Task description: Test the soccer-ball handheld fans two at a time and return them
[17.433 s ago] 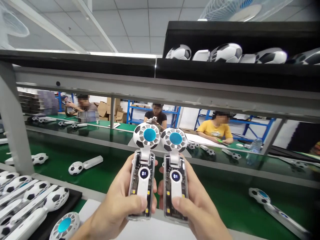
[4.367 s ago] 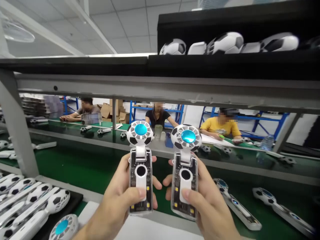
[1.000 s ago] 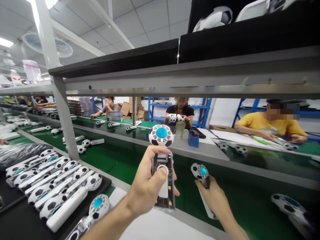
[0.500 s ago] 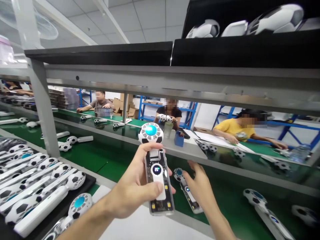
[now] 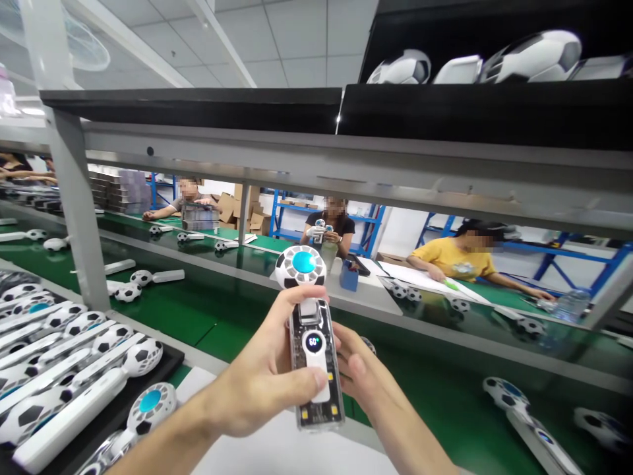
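Note:
My left hand (image 5: 264, 389) is wrapped round a handheld fan (image 5: 316, 359) and holds it upright at chest height. The fan has a football-patterned head with a blue centre, a clear body and a lit round display. My left thumb presses on its white button strip. My right hand (image 5: 368, 386) has come in against the fan's right side, thumb in front and fingers curled behind the body. A second fan (image 5: 368, 344) lies on the green belt (image 5: 445, 396) and only its head peeks out behind my right hand.
A black tray (image 5: 165, 361) at the left carries several football fans (image 5: 74, 369). Another fan (image 5: 148, 404) lies by a white pad (image 5: 277, 455). More fans (image 5: 519, 406) lie on the belt. A grey post (image 5: 79, 211) and shelf rail (image 5: 346, 171) stand ahead. People sit working across the line.
My right hand laid its fan on the belt, let go and came back to the fan in my left hand. That fan's display now reads a higher number.

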Demonstrator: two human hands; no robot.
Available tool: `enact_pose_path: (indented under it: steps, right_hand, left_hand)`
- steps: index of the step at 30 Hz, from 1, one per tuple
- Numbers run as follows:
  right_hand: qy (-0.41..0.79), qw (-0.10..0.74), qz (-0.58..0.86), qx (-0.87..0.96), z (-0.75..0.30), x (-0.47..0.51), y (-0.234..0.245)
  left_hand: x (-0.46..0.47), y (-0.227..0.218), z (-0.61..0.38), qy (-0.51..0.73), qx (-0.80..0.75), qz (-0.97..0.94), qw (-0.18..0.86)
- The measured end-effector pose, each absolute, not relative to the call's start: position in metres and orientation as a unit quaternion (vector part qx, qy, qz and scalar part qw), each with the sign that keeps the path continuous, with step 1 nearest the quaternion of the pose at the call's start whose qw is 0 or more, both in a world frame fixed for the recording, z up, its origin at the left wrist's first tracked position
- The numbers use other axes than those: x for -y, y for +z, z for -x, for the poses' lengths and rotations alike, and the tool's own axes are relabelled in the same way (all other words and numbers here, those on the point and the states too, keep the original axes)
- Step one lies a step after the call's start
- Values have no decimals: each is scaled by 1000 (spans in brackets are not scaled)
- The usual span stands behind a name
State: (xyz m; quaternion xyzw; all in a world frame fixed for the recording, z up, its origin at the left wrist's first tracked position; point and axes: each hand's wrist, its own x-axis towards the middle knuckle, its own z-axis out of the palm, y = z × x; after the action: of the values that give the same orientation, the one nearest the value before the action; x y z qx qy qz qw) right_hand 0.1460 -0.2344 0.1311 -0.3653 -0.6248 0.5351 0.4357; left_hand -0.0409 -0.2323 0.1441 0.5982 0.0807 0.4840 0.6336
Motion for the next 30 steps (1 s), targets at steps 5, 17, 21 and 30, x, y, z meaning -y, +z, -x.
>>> enact_pose_path:
  steps: [5, 17, 21, 30]
  right_hand:
    - [566, 453, 299, 620, -143, 237, 129]
    - [297, 582, 479, 586, -140, 196, 98]
    - [295, 600, 510, 541, -157, 162, 67]
    - [330, 508, 567, 558, -177, 123, 11]
  left_hand:
    - [234, 138, 41, 419, -110, -646, 628]
    - [213, 121, 26, 344, -307, -801, 382]
    - [203, 119, 32, 382, -373, -789, 304]
    - [205, 137, 37, 392, -435, -767, 262]
